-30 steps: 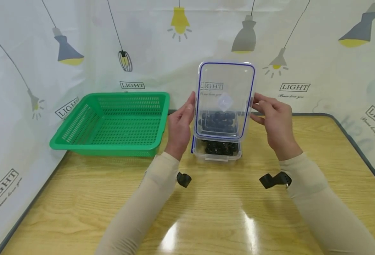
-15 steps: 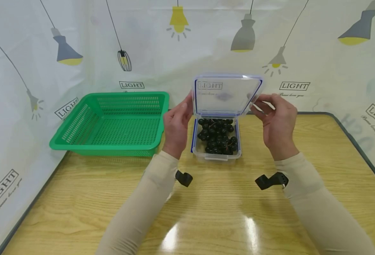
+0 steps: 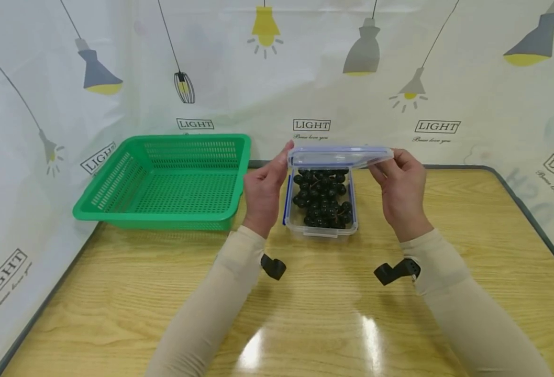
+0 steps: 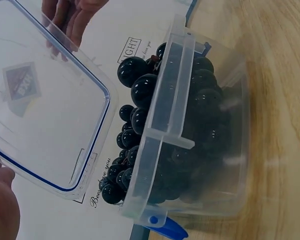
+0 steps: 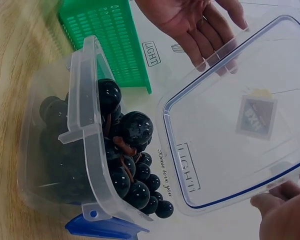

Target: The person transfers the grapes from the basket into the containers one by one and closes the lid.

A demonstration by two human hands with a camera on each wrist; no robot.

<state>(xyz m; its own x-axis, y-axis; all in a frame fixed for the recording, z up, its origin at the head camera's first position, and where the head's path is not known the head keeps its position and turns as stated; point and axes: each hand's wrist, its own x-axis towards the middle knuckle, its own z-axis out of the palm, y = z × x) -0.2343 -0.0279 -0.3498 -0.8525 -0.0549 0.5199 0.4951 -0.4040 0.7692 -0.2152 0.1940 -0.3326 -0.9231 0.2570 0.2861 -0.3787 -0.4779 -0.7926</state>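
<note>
A clear plastic lid (image 3: 339, 156) with a blue seal is held above a clear food container (image 3: 318, 232), nearly level in the head view and apart from the rim. My left hand (image 3: 263, 198) grips its left edge, and the right hand (image 3: 403, 195) pinches the right edge. Dark grapes (image 3: 323, 200) fill the container; in the left wrist view the grapes (image 4: 142, 92) rise above its rim. A blue side latch (image 5: 102, 227) hangs unfastened in the right wrist view. Some fingertips are hidden behind the lid.
Left of the container stands a green slotted plastic basket (image 3: 164, 217) on the wooden table (image 3: 324, 303). A lamp-patterned white sheet (image 3: 230, 68) rises right behind the table's back edge.
The lid has tilted from upright, facing me, to nearly level, and its top edge has come down. The grapes it partly covered show more fully. Container and basket have stayed in place.
</note>
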